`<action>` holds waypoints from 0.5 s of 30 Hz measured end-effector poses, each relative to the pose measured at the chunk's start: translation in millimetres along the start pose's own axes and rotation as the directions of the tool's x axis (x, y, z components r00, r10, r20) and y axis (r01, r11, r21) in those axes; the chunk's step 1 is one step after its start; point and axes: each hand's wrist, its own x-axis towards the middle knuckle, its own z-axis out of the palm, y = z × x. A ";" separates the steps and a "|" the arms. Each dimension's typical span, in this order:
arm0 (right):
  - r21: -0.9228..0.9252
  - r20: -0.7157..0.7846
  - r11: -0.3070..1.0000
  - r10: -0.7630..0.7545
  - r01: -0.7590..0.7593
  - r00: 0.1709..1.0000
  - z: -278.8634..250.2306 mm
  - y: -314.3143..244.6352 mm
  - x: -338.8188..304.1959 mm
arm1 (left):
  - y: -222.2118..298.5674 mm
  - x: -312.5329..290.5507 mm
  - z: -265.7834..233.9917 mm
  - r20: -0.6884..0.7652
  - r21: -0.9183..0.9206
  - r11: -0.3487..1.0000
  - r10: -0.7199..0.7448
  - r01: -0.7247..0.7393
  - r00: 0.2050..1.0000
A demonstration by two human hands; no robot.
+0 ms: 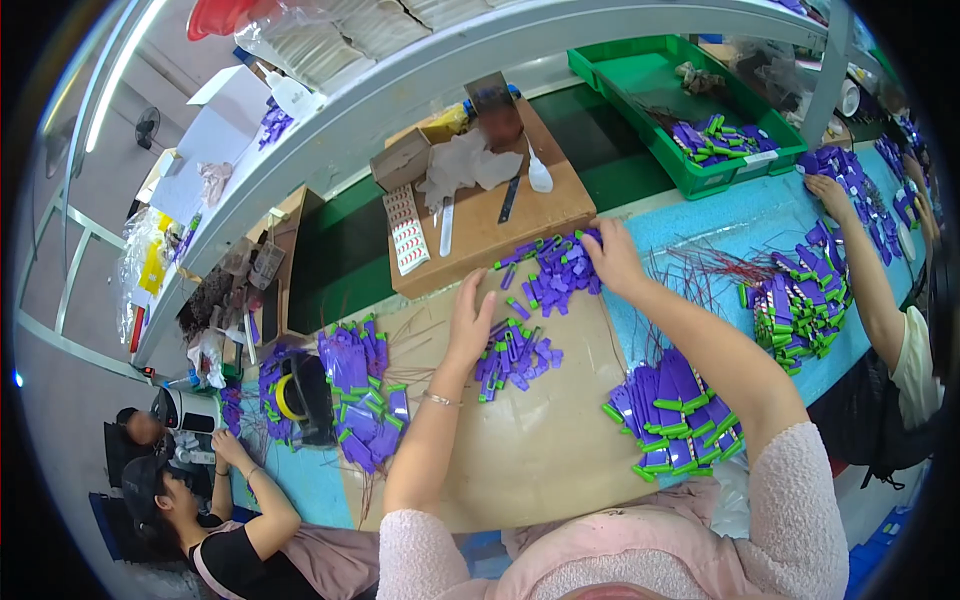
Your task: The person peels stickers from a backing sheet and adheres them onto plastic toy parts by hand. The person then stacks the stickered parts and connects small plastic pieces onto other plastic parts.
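My left hand point(470, 322) lies on the tan table covering, fingers stretched forward and thumb apart, beside a small heap of purple and green plastic pieces point(517, 356). Farther forward, a looser heap of purple pieces with green ends point(562, 275) spreads between both hands, against the front of a cardboard box point(490, 235). At that heap's right edge my right hand point(617, 262) rests with fingers spread, touching the pieces; its fingertips are partly hidden. Below my right forearm sits a neat stack of longer purple pieces with green ends point(680, 415).
More purple-green piles with thin red wires lie left point(365, 400) and right point(800, 300). A black tape dispenser point(305, 400) stands left. A green tray point(690, 180) sits back right, under a metal shelf frame point(400, 100). Co-workers reach in from both sides.
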 end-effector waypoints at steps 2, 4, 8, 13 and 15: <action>-0.024 -0.005 0.998 0.060 -0.060 0.998 15.4 -4.0 -3.5 | -6.1 17.2 15.6 0.037 -0.126 0.992 -0.011 0.015 0.999; -0.059 -0.111 0.997 0.046 -0.053 0.993 27.6 -13.4 -13.2 | 7.3 27.2 28.9 0.084 -0.194 0.981 0.010 0.007 0.996; -0.020 -0.105 1.000 0.018 -0.020 0.994 40.0 -29.6 -21.3 | 25.8 41.4 49.2 0.050 -0.001 0.994 0.113 -0.113 0.992; 0.071 0.008 0.993 -0.098 0.097 0.995 35.2 -38.7 -25.7 | 24.5 36.6 50.0 0.021 0.017 0.996 0.084 -0.085 0.996; 0.154 0.076 0.982 -0.122 0.110 0.990 30.5 -46.4 -37.6 | 23.5 25.8 36.9 0.022 -0.091 0.994 0.065 -0.063 0.998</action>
